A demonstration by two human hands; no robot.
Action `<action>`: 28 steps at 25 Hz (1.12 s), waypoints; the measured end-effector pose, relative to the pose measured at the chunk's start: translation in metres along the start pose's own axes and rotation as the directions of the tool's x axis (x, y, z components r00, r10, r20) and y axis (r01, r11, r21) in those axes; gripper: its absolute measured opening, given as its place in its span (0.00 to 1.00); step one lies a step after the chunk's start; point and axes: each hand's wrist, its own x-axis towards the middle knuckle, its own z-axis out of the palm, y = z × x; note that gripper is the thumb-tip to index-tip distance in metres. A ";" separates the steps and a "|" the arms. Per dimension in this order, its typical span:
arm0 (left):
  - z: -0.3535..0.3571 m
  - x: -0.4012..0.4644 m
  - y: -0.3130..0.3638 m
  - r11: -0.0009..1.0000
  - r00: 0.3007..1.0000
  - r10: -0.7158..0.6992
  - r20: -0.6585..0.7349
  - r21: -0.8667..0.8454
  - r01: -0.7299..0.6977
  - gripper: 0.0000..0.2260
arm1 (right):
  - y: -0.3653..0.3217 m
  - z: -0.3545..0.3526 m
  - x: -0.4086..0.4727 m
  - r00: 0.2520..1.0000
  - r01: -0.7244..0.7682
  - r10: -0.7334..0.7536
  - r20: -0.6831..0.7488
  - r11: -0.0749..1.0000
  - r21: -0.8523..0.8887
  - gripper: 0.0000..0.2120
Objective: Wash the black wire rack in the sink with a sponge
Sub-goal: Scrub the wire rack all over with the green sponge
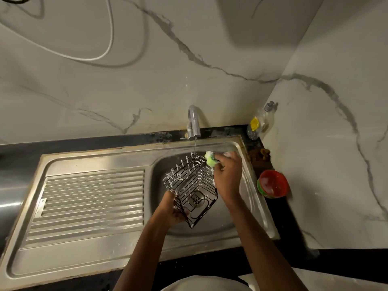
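Currently scrubbing: black wire rack [192,189] held tilted over steel sink basin [243,198], left hand [175,208] fingers curled on lower edge; right hand [227,175] fingers pinching soapy green sponge [210,160] at top corner. Recommend working wire by wire, grip kept firm.

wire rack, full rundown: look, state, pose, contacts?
The black wire rack is a box-shaped basket of thin dark metal rods with prongs along its top edge, streaked with white suds. It is tilted on a corner, held above the sink basin over the drain. The left hand grips its lower near side; the right hand presses a sudsy green sponge against its far upper corner, under a thin stream from the tap.
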 end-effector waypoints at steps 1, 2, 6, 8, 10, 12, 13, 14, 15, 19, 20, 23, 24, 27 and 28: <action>-0.001 0.002 -0.001 1.000 1.000 0.004 0.010 -0.018 -0.004 0.20 | -0.001 0.004 0.003 0.989 -0.148 0.150 -0.011 0.984 0.103 0.20; -0.001 0.003 -0.002 0.999 1.000 0.005 0.020 -0.040 -0.004 0.19 | 0.001 0.006 0.003 0.965 -0.261 0.262 0.022 0.947 0.187 0.20; -0.006 0.004 0.000 0.995 0.997 -0.030 0.076 -0.093 0.037 0.11 | 0.023 0.011 -0.027 0.963 -0.269 0.262 0.065 0.952 0.148 0.20; -0.005 0.002 -0.001 0.997 0.995 -0.025 0.093 -0.075 0.032 0.12 | 0.042 0.011 -0.037 0.960 -0.279 0.277 0.047 0.959 0.048 0.20; -0.007 0.006 -0.005 0.997 0.993 -0.018 0.115 -0.076 0.027 0.16 | 0.056 0.010 -0.040 0.939 -0.324 0.334 0.082 0.939 -0.119 0.18; -0.011 0.010 -0.007 0.994 0.990 -0.020 0.141 -0.102 0.035 0.20 | 0.069 0.010 -0.045 0.919 -0.350 0.378 0.109 0.913 -0.209 0.16; -0.014 0.013 -0.008 0.991 0.988 -0.026 0.152 -0.126 0.045 0.22 | 0.075 0.011 -0.048 0.916 -0.355 0.386 0.112 0.908 -0.222 0.15; -0.016 0.016 -0.009 0.988 0.987 -0.028 0.158 -0.146 0.051 0.23 | 0.077 0.011 -0.052 0.905 -0.382 0.412 0.106 0.896 -0.224 0.14; -0.017 0.016 -0.011 0.980 0.984 -0.025 0.177 -0.190 0.059 0.24 | 0.078 0.012 -0.054 0.881 -0.433 0.462 0.101 0.874 -0.219 0.12; -0.010 0.015 -0.013 0.921 0.978 0.041 0.206 -0.388 0.043 0.26 | 0.065 0.014 -0.067 0.773 -0.609 0.623 0.119 0.782 -0.133 0.15; -0.007 0.015 -0.011 0.896 0.979 0.060 0.194 -0.443 0.033 0.26 | 0.054 0.015 -0.070 0.772 -0.611 0.623 0.125 0.782 -0.123 0.14; 0.000 0.015 -0.010 0.796 0.984 0.090 0.155 -0.605 0.022 0.21 | 0.028 0.016 -0.072 0.783 -0.595 0.608 0.135 0.794 -0.126 0.10; 0.001 0.015 -0.011 0.763 0.985 0.083 0.149 -0.645 0.034 0.20 | 0.023 0.017 -0.072 0.757 -0.626 0.633 0.162 0.773 -0.100 0.10; 0.005 0.010 -0.015 0.741 0.988 0.054 0.144 -0.669 0.057 0.21 | 0.017 0.011 -0.074 0.673 -0.719 0.698 0.243 0.695 -0.004 0.06; 0.006 0.009 -0.017 0.740 0.988 0.055 0.145 -0.670 0.058 0.22 | 0.018 0.006 -0.075 0.669 -0.729 0.700 0.250 0.683 0.038 0.04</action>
